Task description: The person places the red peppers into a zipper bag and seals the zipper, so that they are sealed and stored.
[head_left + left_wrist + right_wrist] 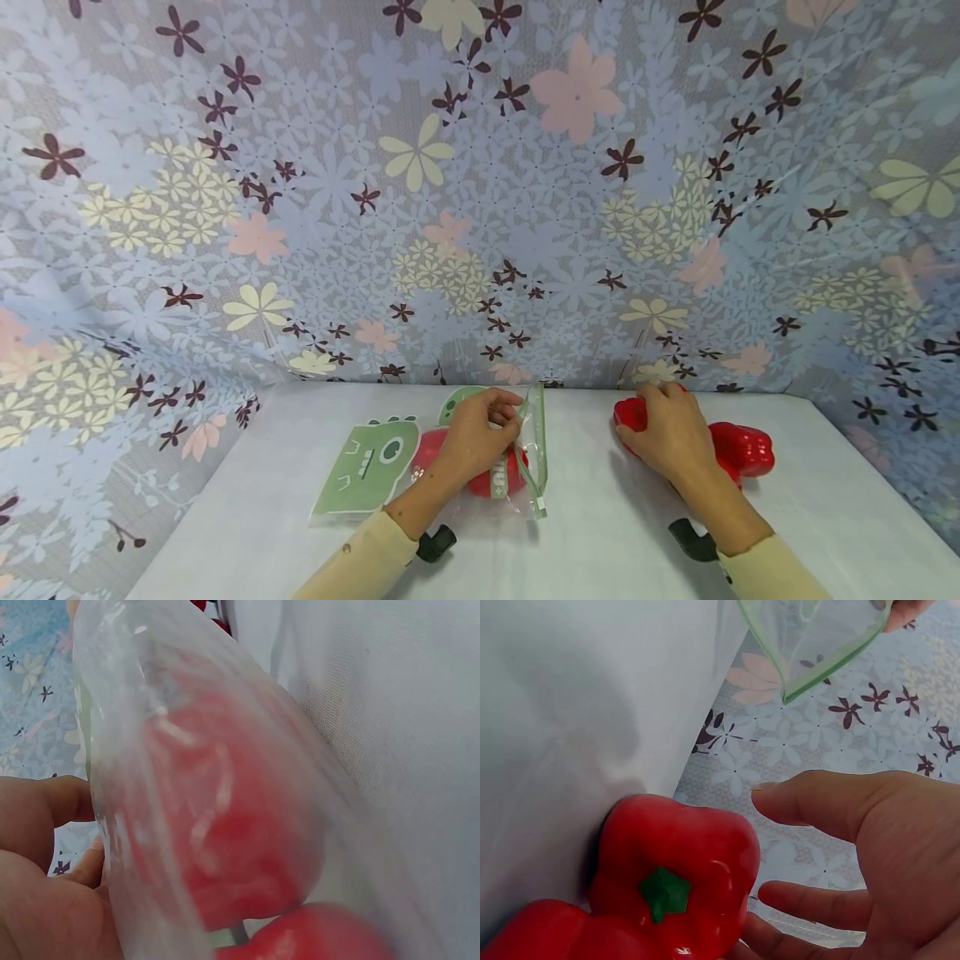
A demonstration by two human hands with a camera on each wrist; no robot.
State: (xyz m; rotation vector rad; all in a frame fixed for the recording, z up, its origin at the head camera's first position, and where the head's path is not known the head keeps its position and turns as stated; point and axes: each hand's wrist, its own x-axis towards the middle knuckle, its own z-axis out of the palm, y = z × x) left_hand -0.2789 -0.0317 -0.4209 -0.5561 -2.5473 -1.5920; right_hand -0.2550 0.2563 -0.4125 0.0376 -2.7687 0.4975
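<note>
My left hand (480,437) pinches the zip bag (367,467) near its open, green-edged mouth. The bag is clear plastic with a green cartoon monster print. Inside it lie red bell peppers (232,817), blurred through the plastic in the left wrist view. At the right, my right hand (671,429) is over loose red bell peppers (746,450). The right wrist view shows one pepper (682,862) with a green stem beside the spread thumb and fingers (810,904); the lower fingertips are partly hidden behind it. Another pepper (562,934) sits next to it.
A white tabletop (577,500) lies under everything, backed by a floral cloth (480,208) that rises behind and at the sides. Black wrist straps (693,542) show near the sleeves.
</note>
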